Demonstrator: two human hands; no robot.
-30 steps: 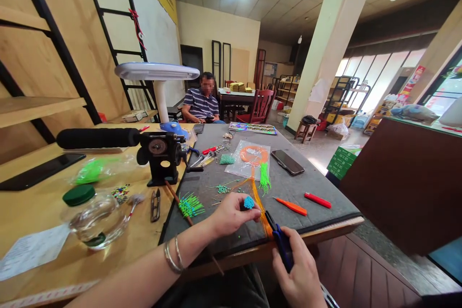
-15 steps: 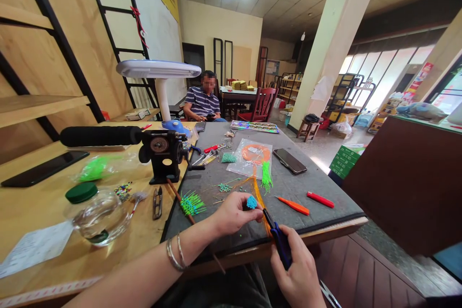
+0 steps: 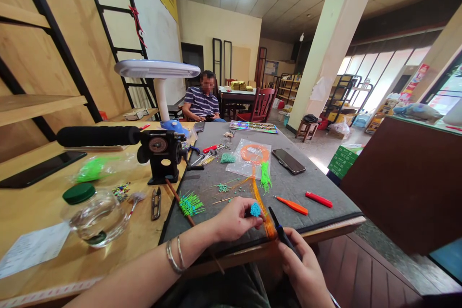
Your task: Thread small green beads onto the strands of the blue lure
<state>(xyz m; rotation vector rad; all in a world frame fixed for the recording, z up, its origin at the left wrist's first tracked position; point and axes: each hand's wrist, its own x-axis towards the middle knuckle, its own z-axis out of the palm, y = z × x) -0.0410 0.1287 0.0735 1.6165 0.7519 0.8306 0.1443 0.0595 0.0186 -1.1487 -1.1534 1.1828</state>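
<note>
Between thumb and fingertips, my left hand [image 3: 235, 220] pinches a small round cluster of bright blue beads [image 3: 255, 209]. Thin orange strands [image 3: 267, 226] lie on the grey mat just right of it, and fingers hide part of the bundle. My right hand [image 3: 301, 261] is closed around dark blue-handled pliers [image 3: 280, 228], their black tip pointing up and left, apart from the beads. Left of my hands, green strands with blue beads [image 3: 192, 203] lie across a brown stick [image 3: 176, 192]. Loose turquoise beads [image 3: 223, 187] are scattered beyond my left hand.
An orange-handled pick [image 3: 292, 205], red pen-like tool [image 3: 319, 199] and phone [image 3: 288, 160] lie on the right. A black hand-cranked winder [image 3: 162, 156], snips [image 3: 156, 203] and green-lidded water jar [image 3: 96, 221] stand or lie left. A seated person [image 3: 202, 98] is across the table.
The pliers have drawn back right and down from my left hand and turned. My left hand has tilted the bead cluster slightly right and lower.
</note>
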